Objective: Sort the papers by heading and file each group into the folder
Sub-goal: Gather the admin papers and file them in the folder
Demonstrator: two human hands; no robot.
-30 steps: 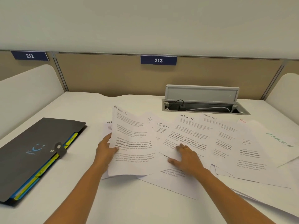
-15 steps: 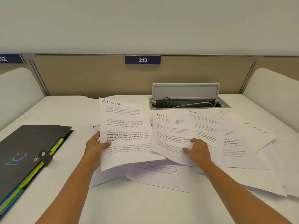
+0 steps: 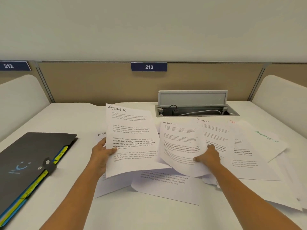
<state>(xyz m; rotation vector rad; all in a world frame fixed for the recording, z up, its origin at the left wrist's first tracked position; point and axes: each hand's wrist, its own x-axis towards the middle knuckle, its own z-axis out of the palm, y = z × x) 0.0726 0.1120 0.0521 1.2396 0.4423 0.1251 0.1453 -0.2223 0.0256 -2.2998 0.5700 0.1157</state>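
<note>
Now the left hand (image 3: pixel 101 155) holds the first sheet (image 3: pixel 132 140) by its left edge, with the thumb curled on the printed side and the other fingers behind the paper. This sheet is lifted off the desk (image 3: pixel 149 216) and stands tilted; its long axis runs away from the person, and the handwritten heading "ADMIN" is at the far end, readable from the person's side. The right hand (image 3: pixel 208 157) grips the second sheet (image 3: pixel 179 146) at its right edge, thumb on the printed side; how the other fingers lie I cannot tell exactly. The second sheet also points away from the person with "ADMIN" at the far end, and it curves upward toward the hand. Under and around both sheets the other papers (image 3: pixel 166 185) lie spread and overlapping on the desk, mostly to the right; one of them (image 3: pixel 265 138) carries "ADMIN" in green and is turned slantwise. The folder (image 3: pixel 28 163), dark grey, lies flat and closed well to the left of the papers. Its long axis goes from the near left to the far right, and its snap tab and the yellow and blue dividers are on the side facing the papers.
</note>
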